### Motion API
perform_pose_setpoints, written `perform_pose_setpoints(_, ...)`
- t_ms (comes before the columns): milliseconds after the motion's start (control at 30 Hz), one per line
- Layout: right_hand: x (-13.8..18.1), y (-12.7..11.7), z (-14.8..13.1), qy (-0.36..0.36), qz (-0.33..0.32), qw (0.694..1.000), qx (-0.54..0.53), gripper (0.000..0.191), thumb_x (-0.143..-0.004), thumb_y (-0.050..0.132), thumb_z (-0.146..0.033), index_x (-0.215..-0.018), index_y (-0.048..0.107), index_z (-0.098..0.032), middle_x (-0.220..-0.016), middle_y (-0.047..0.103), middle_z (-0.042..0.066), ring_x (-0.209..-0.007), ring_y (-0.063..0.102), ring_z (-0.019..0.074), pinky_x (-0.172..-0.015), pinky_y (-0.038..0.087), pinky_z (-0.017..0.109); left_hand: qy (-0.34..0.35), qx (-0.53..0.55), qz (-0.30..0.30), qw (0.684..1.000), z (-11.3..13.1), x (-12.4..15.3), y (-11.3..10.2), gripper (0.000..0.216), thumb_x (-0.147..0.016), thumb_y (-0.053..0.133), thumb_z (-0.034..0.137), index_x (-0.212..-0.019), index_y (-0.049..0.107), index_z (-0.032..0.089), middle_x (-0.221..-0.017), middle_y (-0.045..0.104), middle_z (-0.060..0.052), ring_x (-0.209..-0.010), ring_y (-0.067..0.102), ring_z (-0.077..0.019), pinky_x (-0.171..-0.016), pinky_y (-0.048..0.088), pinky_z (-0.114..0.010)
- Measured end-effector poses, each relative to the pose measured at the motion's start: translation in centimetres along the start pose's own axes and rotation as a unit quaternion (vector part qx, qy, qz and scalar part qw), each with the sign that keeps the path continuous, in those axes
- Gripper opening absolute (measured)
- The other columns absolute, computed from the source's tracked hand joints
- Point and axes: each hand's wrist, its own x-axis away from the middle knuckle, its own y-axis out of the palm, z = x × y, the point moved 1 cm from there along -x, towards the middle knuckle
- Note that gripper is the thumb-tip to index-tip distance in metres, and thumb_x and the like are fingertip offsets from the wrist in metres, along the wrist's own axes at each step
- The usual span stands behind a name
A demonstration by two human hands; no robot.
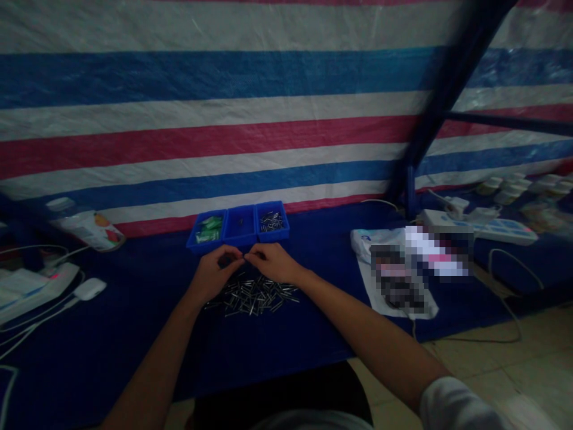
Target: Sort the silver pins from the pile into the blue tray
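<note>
My left hand and my right hand meet at the fingertips above the blue table. Both are closed in a pinch; whatever lies between the fingers is too small and dark to name. Just below them spreads a loose pile of thin, shiny metal pins. Behind the hands stands a blue three-part tray. Green packets fill its left compartment, and small metal pieces lie in the right one. A tiny dark speck shows in the middle compartment.
A plastic bottle stands at the back left, above a power strip and a white charger with cables. To the right lie a white plastic bag, blurred-out items and another power strip. A striped tarp hangs behind.
</note>
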Motion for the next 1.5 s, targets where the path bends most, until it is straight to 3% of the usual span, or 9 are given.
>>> perform_pose_setpoints(267,-0.9,-0.4,0.8,0.041,0.039,0.982,-0.178,0.015,-0.089,0.053,-0.029,-0.086,0.062,-0.017,-0.075,0.06,-0.001,-0.06,0.051,0.0091,-0.057,0.038,0.024,-0.012,0.115,-0.043,0.992,0.1,0.1,0.1,0.045,-0.074,0.069,0.039,-0.112,0.058,0.018,-0.102,0.066,-0.006,-0.089,0.062,-0.02,-0.077,0.049,-0.034)
perform_pose_setpoints(533,-1.2,-2.4,1.0,0.094,0.063,0.922,-0.371,0.014,-0.08,0.062,-0.033,-0.088,0.063,-0.022,-0.078,0.062,0.0,-0.055,0.048,0.0079,-0.049,0.032,0.023,-0.019,0.107,-0.071,0.992,-0.3,0.1,0.1,0.041,-0.079,0.064,0.043,-0.111,0.059,0.019,-0.101,0.064,-0.006,-0.093,0.062,-0.0208,-0.085,0.048,-0.037)
perform_pose_setpoints(767,-1.3,-2.6,1.6,0.165,0.13,0.892,-0.401,0.029,-0.081,0.06,-0.042,-0.067,0.06,-0.017,-0.059,0.057,-0.001,-0.048,0.048,0.0072,-0.047,0.03,0.022,-0.014,0.056,-0.099,0.993,-0.3,0.1,0.4,0.04,-0.08,0.062,0.046,-0.11,0.06,0.019,-0.097,0.066,-0.005,-0.086,0.063,-0.0202,-0.078,0.05,-0.036)
perform_pose_setpoints(900,-1.3,-3.2,1.7,0.204,0.18,0.883,-0.383,0.025,-0.083,0.057,-0.04,-0.078,0.063,-0.017,-0.068,0.064,0.0,-0.047,0.052,0.0069,-0.046,0.031,0.021,-0.023,0.039,-0.092,0.995,-0.3,0.1,0.3,0.038,-0.08,0.061,0.046,-0.107,0.062,0.02,-0.093,0.067,-0.005,-0.083,0.064,-0.0194,-0.075,0.05,-0.034)
perform_pose_setpoints(1000,-1.3,-3.7,1.7,0.222,0.181,0.893,-0.348,0.024,-0.084,0.055,-0.038,-0.095,0.063,-0.019,-0.084,0.07,0.002,-0.051,0.056,0.0077,-0.048,0.034,0.021,-0.028,0.03,-0.091,0.995,-0.5,0.1,0.3,0.034,-0.079,0.062,0.043,-0.104,0.063,0.019,-0.086,0.066,-0.003,-0.076,0.063,-0.0176,-0.07,0.049,-0.031)
perform_pose_setpoints(1067,-1.3,-3.9,1.6,0.215,0.173,0.921,-0.276,0.025,-0.086,0.052,-0.036,-0.099,0.063,-0.019,-0.087,0.07,0.004,-0.054,0.058,0.0093,-0.051,0.038,0.023,-0.022,0.008,-0.089,0.996,-0.7,0.0,0.3,0.031,-0.078,0.063,0.042,-0.099,0.065,0.02,-0.079,0.064,-0.001,-0.07,0.061,-0.0161,-0.065,0.047,-0.028)
perform_pose_setpoints(1200,-0.5,-4.2,1.2,0.169,0.096,0.979,0.053,0.023,-0.081,0.055,-0.036,-0.088,0.069,-0.02,-0.086,0.069,0.007,-0.074,0.063,0.0184,-0.067,0.045,0.032,-0.021,-0.03,-0.087,0.996,-1.2,0.0,0.2,0.026,-0.077,0.062,0.041,-0.091,0.066,0.019,-0.072,0.062,0.001,-0.064,0.057,-0.0149,-0.059,0.044,-0.026)
perform_pose_setpoints(1333,0.7,-3.9,0.7,0.15,-0.004,0.95,0.275,0.034,-0.076,0.056,-0.043,-0.095,0.07,-0.018,-0.102,0.067,0.014,-0.09,0.063,0.0287,-0.074,0.047,0.041,-0.025,-0.037,-0.101,0.994,-1.4,0.0,0.1,0.032,-0.079,0.06,0.042,-0.102,0.069,0.021,-0.078,0.066,0.0,-0.069,0.061,-0.0167,-0.065,0.046,-0.028)
perform_pose_setpoints(1500,1.0,-3.8,0.3,0.152,-0.084,0.946,0.274,0.051,-0.073,0.056,-0.053,-0.111,0.065,-0.02,-0.113,0.065,0.014,-0.098,0.062,0.0312,-0.079,0.048,0.044,-0.036,-0.053,-0.115,0.991,-1.3,-0.1,0.1,0.038,-0.08,0.059,0.042,-0.111,0.068,0.022,-0.083,0.069,-0.002,-0.074,0.063,-0.0191,-0.067,0.047,-0.03)
